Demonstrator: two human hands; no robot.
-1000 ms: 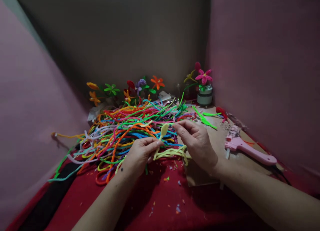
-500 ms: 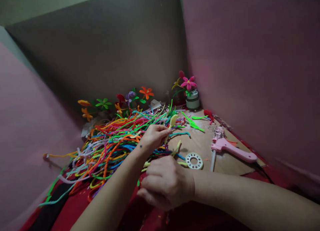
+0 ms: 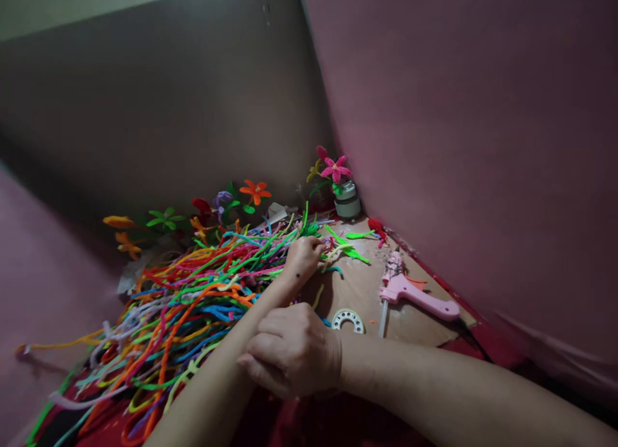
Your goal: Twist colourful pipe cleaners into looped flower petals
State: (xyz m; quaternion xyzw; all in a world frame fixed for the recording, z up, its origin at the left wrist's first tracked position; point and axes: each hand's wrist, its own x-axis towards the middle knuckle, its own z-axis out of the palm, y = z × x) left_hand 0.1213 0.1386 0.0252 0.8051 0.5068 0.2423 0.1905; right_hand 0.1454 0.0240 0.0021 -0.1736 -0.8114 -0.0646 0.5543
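My left hand (image 3: pixel 303 259) reaches forward over the right edge of a heap of coloured pipe cleaners (image 3: pixel 193 305). Its fingers are pinched by a pale yellow pipe cleaner (image 3: pixel 338 248), which seems to be in them. Bright green twisted pieces (image 3: pixel 355 254) lie just beyond the fingertips. Nearer to me, my right hand (image 3: pixel 294 350) is curled closed with its back upward, so whatever it holds is hidden. Behind it a thin yellow pipe cleaner (image 3: pixel 317 297) sticks up; whether the hand grips it I cannot tell.
A pink glue gun (image 3: pixel 420 299) lies on the brown board (image 3: pixel 410 331), right of a pale ring with holes (image 3: pixel 348 319). Pipe-cleaner flowers (image 3: pixel 255 190) stand along the back wall. A grey-green jar (image 3: pixel 347 202) is in the corner, beside a pink flower (image 3: pixel 336 169).
My left hand has moved forward and right, taking the pale yellow petal-shaped piece from upright toward the green pieces. My right hand stays curled. The whole view has shifted to the right.
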